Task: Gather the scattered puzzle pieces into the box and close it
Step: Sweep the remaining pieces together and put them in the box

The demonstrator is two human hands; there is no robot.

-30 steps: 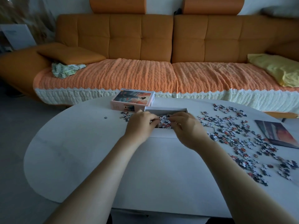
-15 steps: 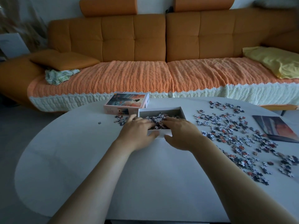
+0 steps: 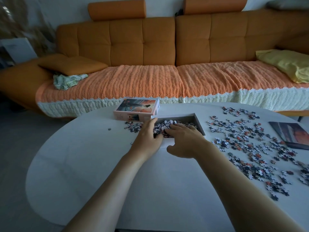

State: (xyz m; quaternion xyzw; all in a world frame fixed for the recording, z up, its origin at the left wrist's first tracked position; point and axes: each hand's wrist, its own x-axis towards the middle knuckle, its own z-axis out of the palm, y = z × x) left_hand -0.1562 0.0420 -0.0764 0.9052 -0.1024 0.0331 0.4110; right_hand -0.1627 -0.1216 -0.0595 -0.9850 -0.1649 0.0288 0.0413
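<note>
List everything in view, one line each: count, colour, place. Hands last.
table: one, white, foreground
box tray: one, grey-white, open, mid-table
pieces in tray: a heap, mixed colours, inside the tray
box lid: one, pink with a picture, by the tray's far left corner
scattered pieces: many, dark, white and orange, table right of the tray
small cluster: a few pieces, dark and white, left of the tray
lone piece: one, dark, farther left
picture print: one, orange and dark, table's right edge
sofa: one, orange, behind the table
throw: one, orange with a cream edge, over the seat
cushion: one, orange, sofa left
patterned cloth: one, green-white, beside the cushion
pillow: one, yellow, sofa right
left hand: at the tray's left edge
right hand: fingers on the heap
</note>
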